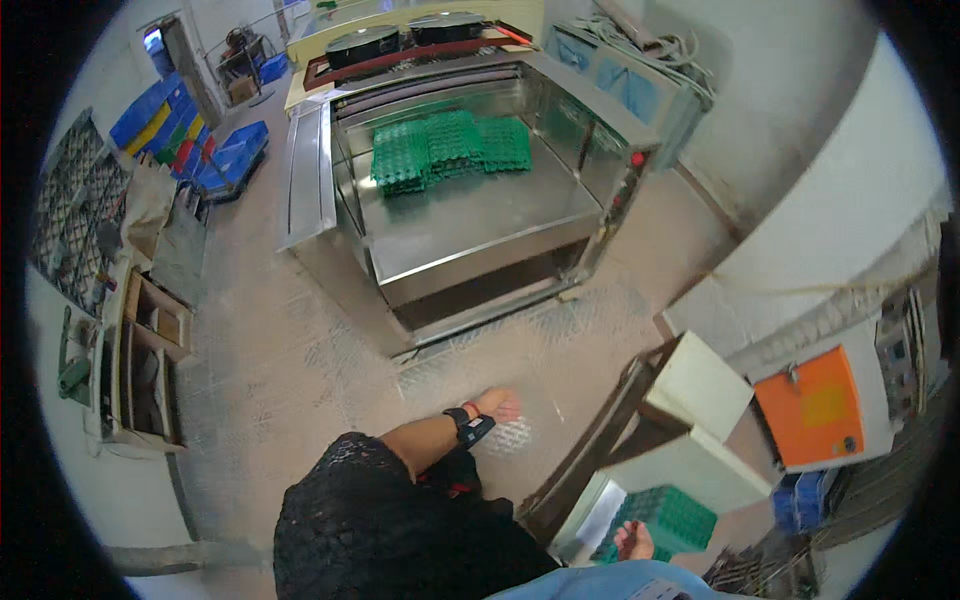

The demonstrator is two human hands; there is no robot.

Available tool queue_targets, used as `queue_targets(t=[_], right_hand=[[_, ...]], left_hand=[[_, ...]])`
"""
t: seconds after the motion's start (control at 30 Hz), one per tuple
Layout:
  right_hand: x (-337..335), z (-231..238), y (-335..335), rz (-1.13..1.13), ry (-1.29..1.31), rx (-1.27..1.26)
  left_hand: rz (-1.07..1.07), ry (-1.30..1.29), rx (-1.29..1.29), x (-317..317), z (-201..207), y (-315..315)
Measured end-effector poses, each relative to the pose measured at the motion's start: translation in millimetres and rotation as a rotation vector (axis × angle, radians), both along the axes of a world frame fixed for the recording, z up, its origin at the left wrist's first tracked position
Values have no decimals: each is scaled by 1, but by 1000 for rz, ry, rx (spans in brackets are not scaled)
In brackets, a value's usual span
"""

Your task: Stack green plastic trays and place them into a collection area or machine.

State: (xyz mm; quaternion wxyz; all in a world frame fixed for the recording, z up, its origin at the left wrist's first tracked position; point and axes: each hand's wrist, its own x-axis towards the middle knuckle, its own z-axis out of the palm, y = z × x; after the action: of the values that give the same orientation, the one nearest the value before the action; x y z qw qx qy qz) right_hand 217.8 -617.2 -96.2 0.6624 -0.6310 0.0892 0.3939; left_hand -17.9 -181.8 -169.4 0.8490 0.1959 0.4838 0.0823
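My left hand (497, 405) hangs over the floor with nothing seen in it, its fingers loosely extended and slightly blurred. A black band (474, 428) is round that wrist. At the lower right, my right hand (633, 541) has its fingers curled in front of green textured trays (680, 520). These trays sit inside an off-white open cabinet or box (690, 465). Whether the right fingers grip a tray edge cannot be made out. More green trays (450, 145) lie in overlapping piles on the metal bed of a large stainless-steel machine (490, 228) ahead.
To the right is an orange panel (812, 408) on a white unit, with a blue crate (800, 500) below. Blue bins (232, 160) stand at the far left, and a wooden shelf (155, 330) lines the left wall. Black round pans (363, 45) rest behind the machine.
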Motion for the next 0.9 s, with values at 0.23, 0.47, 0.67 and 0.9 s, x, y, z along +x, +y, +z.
queue_targets(t=[0.23,0.47,0.67,0.9], right_hand=[[-24,54,269,317,31,-9],[-34,78,422,531,27,26],[-1,90,530,674,62,102],[21,92,704,853,110,164]], left_hand=[[85,-53,80,-5,20,144],[315,-209,148,-24,79,247],[494,-197,152,-41,104,297],[764,-253,165,-56,100,365]])
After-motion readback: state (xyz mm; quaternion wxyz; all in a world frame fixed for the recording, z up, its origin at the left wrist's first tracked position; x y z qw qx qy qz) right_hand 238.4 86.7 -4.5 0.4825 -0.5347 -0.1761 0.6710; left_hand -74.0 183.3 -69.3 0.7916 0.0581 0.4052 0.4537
